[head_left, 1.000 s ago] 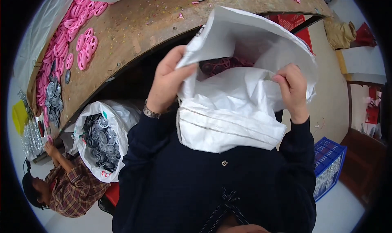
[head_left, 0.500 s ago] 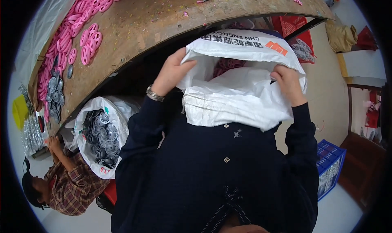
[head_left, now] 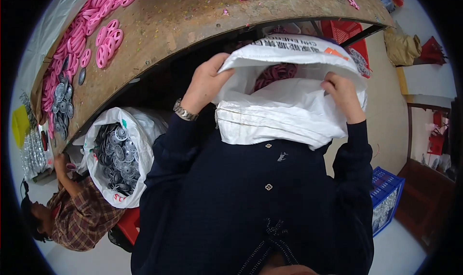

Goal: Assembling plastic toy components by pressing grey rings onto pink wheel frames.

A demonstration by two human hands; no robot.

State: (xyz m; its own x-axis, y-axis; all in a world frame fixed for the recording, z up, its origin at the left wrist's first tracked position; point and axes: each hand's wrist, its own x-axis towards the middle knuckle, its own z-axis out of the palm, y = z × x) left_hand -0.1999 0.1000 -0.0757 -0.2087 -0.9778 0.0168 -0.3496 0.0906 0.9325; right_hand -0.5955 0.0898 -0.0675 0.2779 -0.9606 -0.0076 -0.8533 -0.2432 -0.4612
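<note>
A: What is the left hand (head_left: 206, 84) doing?

B: It is closed on the rim of the white sack (head_left: 284, 106), gripping the mouth at its left side, fingers curled over the edge. A metal watch (head_left: 185, 110) sits on the wrist just below it.

A: And the right hand (head_left: 343, 95)?

B: Pinched on the same rim, on the sack's right side, fingers folded over the woven cloth. The two hands hold the mouth apart, the sack between them and against the person's dark sweater (head_left: 260, 198).

A: Anything inside the sack?

B: Pink rings (head_left: 276, 74) show in the opening, between the hands and a little above them. How full it is, I cannot tell.

A: What lies around the hands?

B: Beyond them runs a worn brown table (head_left: 202, 14). Far to the left of the left hand, more pink discs (head_left: 107, 43) lie on it, with grey discs (head_left: 61, 101) further along that edge. Below and left of the left hand stands a second white bag (head_left: 140, 130), open and filled with grey parts (head_left: 115, 154). Next to it sits another person in a plaid shirt (head_left: 82, 217), reaching up toward the table edge.

A: On the right side?

B: A red crate (head_left: 345, 30) above the right hand, under the table, and a blue crate (head_left: 386, 198) well below it, near the elbow.
</note>
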